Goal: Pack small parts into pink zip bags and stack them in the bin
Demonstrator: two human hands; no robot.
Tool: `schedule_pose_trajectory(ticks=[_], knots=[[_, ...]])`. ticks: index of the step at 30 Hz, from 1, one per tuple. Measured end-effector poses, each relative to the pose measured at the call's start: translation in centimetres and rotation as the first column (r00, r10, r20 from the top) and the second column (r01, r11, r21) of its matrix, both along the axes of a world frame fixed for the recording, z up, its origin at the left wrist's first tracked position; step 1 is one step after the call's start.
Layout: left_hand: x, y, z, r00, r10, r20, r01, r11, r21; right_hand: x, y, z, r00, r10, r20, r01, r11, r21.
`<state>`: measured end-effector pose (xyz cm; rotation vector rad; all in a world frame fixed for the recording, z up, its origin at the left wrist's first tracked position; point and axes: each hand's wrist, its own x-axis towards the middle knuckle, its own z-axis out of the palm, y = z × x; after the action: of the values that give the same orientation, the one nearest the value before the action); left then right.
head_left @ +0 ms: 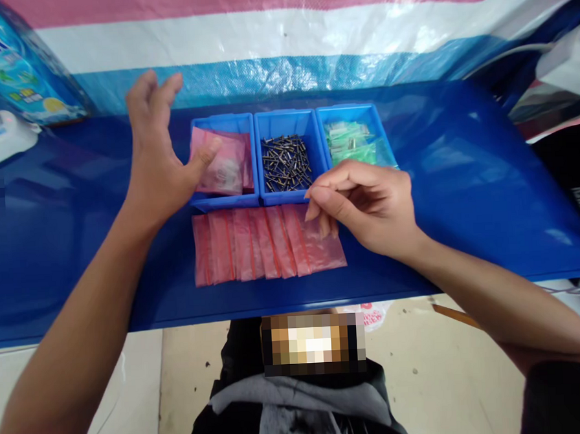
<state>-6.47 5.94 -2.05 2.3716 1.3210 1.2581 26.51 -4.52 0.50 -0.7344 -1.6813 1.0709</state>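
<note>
Pink zip bags (267,244) lie in an overlapping row at centre, on the blue table (488,206); row's long axis left to right, red seal strips running top to bottom, feet leaning slightly right, rightmost bag's body spread to the right of its strip. Above, three blue bins side by side: left bin (228,203) with more pink bags, middle bin (286,198) with dark screws (287,162) pointing every which way, right bin (350,109) with green bags. Left hand (158,159), left of centre: spread, gripping nothing visible, fingers up, thumb stretched right over the left bin's bags; contact cannot be told. Right hand (367,203), right of centre: thumb and forefinger tips close together pointing left, other fingers curled beneath, above the row's right end; cannot tell whether anything is pinched. Both forearms rise inward from the lower corners. Writing: blue packet (24,69), upper left, large dark Chinese characters, cut off; black item (574,176), right edge, pale capitals, unreadable; white bag (373,316), below the table edge, red lettering, unreadable.
</note>
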Motion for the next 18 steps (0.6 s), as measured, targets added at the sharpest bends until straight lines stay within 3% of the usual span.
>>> schedule_pose_trajectory(ticks=[2,5,8,10,12,15,18], knots=[[-0.3,-0.7,1.7,0.984,-0.049,-0.169,0.054,0.998,0.021,0.0,-0.1,0.1,0.999,-0.014,0.047,0.011,0.998,0.058],[-0.9,-1.5,3.8,0.934,-0.267,-0.238,0.231,0.958,-0.171,0.1,-0.2,0.2,0.994,-0.037,0.101,0.022,0.989,0.143],[-1.2,-1.5,4.0,0.872,-0.406,-0.273,0.336,0.903,-0.269,0.0,-0.2,0.2,0.993,-0.030,0.113,0.011,0.985,0.173],[-0.8,-1.4,3.4,0.880,-0.359,-0.311,0.307,0.930,-0.204,0.0,-0.1,0.1,0.991,-0.036,0.132,0.011,0.982,0.186],[0.0,-1.6,3.0,0.907,-0.237,-0.347,0.222,0.972,-0.083,0.0,-0.1,0.1,0.988,-0.049,0.150,0.018,0.979,0.203],[1.2,-2.4,3.1,0.922,-0.096,-0.376,0.119,0.992,0.039,0.0,-0.2,0.1,0.984,-0.070,0.166,0.029,0.971,0.239],[1.5,-3.3,3.7,0.917,-0.135,-0.376,0.146,0.989,0.001,0.2,-0.1,0.2,0.972,-0.099,0.214,0.030,0.952,0.306]])
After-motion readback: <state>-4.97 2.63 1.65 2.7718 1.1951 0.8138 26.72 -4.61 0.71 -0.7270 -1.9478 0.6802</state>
